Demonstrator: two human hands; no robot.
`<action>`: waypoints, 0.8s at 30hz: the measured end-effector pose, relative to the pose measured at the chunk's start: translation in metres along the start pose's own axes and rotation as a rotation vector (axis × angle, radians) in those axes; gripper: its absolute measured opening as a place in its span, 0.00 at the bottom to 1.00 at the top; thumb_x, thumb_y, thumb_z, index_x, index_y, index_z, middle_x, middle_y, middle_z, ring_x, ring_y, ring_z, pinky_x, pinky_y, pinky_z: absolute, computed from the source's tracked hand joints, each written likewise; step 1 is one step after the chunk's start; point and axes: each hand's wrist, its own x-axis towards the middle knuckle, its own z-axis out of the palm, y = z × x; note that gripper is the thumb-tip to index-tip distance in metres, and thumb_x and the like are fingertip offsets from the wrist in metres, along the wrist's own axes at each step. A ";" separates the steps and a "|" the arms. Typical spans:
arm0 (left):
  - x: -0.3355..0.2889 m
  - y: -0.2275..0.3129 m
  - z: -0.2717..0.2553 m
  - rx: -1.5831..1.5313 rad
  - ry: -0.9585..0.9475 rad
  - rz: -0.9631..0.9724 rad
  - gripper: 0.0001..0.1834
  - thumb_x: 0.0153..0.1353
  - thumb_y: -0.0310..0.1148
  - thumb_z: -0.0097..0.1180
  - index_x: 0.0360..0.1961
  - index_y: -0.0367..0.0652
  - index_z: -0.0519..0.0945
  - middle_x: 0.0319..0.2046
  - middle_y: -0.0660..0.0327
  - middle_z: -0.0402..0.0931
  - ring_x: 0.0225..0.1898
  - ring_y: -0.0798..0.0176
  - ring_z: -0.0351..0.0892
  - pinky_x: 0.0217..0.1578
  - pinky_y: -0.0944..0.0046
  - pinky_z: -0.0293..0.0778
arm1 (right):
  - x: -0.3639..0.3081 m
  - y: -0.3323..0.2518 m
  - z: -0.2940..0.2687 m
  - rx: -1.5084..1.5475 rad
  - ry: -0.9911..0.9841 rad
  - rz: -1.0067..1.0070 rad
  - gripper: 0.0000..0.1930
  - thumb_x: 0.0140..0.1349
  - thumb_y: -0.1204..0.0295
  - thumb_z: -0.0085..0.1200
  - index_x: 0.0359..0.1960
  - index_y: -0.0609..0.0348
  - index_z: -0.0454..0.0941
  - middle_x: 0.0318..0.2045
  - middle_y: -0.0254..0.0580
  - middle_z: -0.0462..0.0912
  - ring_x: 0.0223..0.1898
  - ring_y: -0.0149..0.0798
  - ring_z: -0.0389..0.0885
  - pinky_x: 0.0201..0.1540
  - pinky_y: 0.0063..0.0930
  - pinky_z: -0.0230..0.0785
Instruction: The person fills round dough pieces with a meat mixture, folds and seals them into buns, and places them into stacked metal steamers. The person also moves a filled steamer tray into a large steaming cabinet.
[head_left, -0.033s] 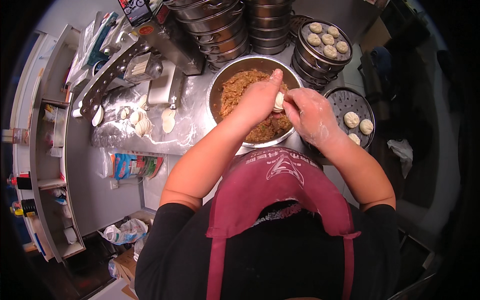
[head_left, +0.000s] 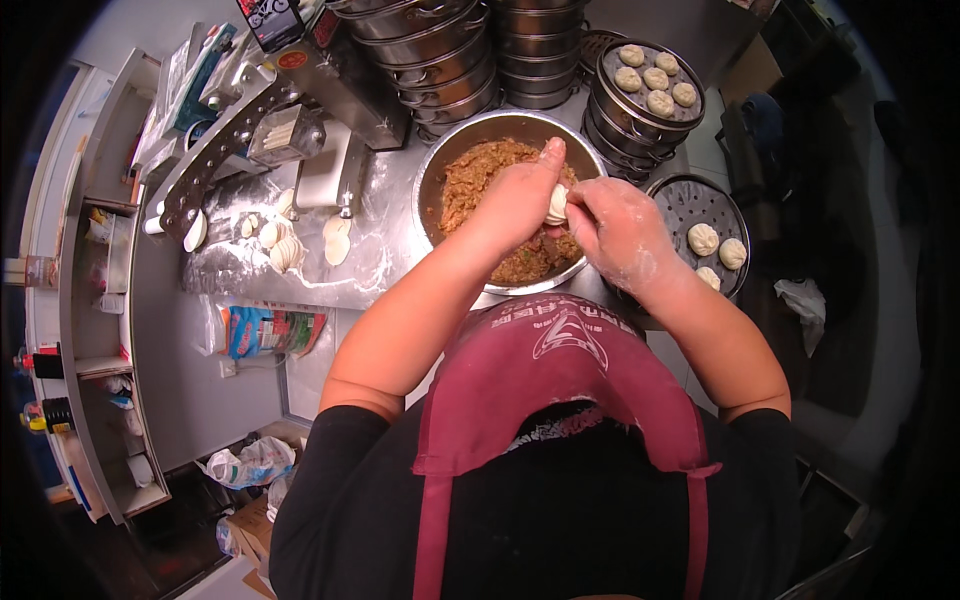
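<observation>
Over the bowl [head_left: 432, 190] of minced filling, the left hand [head_left: 518, 200] cups a dough wrapper [head_left: 557, 204] while the right hand [head_left: 618, 228] fingers [head_left: 578, 212] pinch its edge. This looks like the pleating step; next the fingers likely need small, even pinches to close the top.

The bowl of filling [head_left: 470, 150] sits between dough rounds [head_left: 285, 250] left and steamer tray [head_left: 690, 200] right.
</observation>
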 end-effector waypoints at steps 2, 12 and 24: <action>0.001 -0.002 0.000 -0.068 0.014 -0.028 0.35 0.70 0.60 0.32 0.27 0.40 0.78 0.16 0.64 0.73 0.12 0.71 0.69 0.13 0.71 0.63 | -0.001 0.000 0.000 0.005 -0.032 0.008 0.04 0.55 0.74 0.56 0.29 0.59 0.74 0.26 0.46 0.78 0.31 0.51 0.78 0.34 0.42 0.71; -0.003 0.005 0.002 0.028 0.010 -0.028 0.36 0.69 0.60 0.33 0.27 0.37 0.79 0.15 0.62 0.73 0.10 0.69 0.69 0.13 0.69 0.64 | 0.000 0.006 -0.003 -0.026 -0.001 -0.056 0.06 0.54 0.73 0.58 0.29 0.58 0.74 0.25 0.46 0.78 0.29 0.51 0.78 0.33 0.42 0.71; -0.005 0.005 0.006 0.035 -0.006 0.020 0.36 0.70 0.59 0.33 0.27 0.36 0.78 0.16 0.62 0.73 0.12 0.70 0.69 0.15 0.69 0.66 | 0.001 0.004 -0.007 -0.038 -0.022 -0.054 0.05 0.53 0.73 0.58 0.30 0.58 0.75 0.25 0.44 0.77 0.29 0.49 0.78 0.33 0.41 0.71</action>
